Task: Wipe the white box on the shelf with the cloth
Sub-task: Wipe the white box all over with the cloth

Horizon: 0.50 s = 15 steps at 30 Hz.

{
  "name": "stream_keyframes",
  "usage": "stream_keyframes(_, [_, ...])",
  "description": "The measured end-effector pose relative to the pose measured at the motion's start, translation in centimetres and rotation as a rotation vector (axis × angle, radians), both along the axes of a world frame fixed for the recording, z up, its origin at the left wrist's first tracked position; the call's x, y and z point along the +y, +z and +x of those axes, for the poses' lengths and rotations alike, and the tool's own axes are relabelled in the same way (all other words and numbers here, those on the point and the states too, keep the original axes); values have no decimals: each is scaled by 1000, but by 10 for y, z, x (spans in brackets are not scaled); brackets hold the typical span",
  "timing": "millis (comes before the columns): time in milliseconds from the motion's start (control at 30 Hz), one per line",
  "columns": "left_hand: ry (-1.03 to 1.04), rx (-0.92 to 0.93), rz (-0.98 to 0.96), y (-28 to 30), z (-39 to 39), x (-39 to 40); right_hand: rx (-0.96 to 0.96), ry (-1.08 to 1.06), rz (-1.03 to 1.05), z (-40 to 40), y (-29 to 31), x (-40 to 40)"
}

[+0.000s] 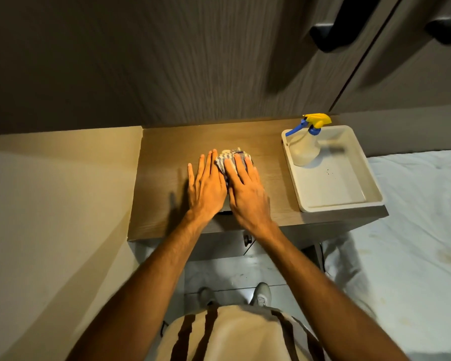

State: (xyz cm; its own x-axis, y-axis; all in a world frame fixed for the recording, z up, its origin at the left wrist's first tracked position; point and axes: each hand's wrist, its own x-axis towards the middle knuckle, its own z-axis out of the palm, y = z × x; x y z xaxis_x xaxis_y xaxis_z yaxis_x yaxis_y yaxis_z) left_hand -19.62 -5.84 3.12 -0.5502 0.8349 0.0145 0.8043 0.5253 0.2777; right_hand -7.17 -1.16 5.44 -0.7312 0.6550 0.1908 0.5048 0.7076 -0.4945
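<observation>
A checked blue and white cloth [228,158] lies bunched on the wooden shelf [167,152], near its middle. My right hand [245,188] rests flat on top of the cloth, fingers spread. My left hand [206,183] lies flat on the shelf, touching the cloth's left edge, fingers straight and holding nothing. The white box [333,183], a shallow open tray, sits at the right end of the shelf, apart from both hands. A spray bottle [305,147] with a yellow and blue trigger head stands in the box's far left corner.
Dark cabinet doors with black handles [331,35] hang above the shelf. A beige wall [50,191] closes the left side. A bed with a white sheet [414,230] lies to the right. Tiled floor and my shoes [261,295] show below the shelf's front edge.
</observation>
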Motion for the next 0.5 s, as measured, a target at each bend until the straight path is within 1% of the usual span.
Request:
stream_keyframes(67, [-6,27,-9,-3,1,0,7,-4,-15,-10,-2,25])
stream_keyframes(133, [17,10,3,-4,0,1,51,-106,-120,-15,-5,34])
stream_keyframes(200, [40,-13,24,-3,2,1,109,-202,-175,-12,-8,20])
stream_keyframes(267, [28,-4,11,-4,2,1,139,-233,-179,-3,-9,-4])
stream_keyframes(333, [9,-9,-1,-6,1,0,107,-199,-159,7,-6,-29])
stream_keyframes(400, [13,-39,12,-7,-1,0,50,-142,-107,8,-4,-35])
stream_keyframes(500, [3,-17,15,-4,-2,0,37,-13,32,-4,-7,0])
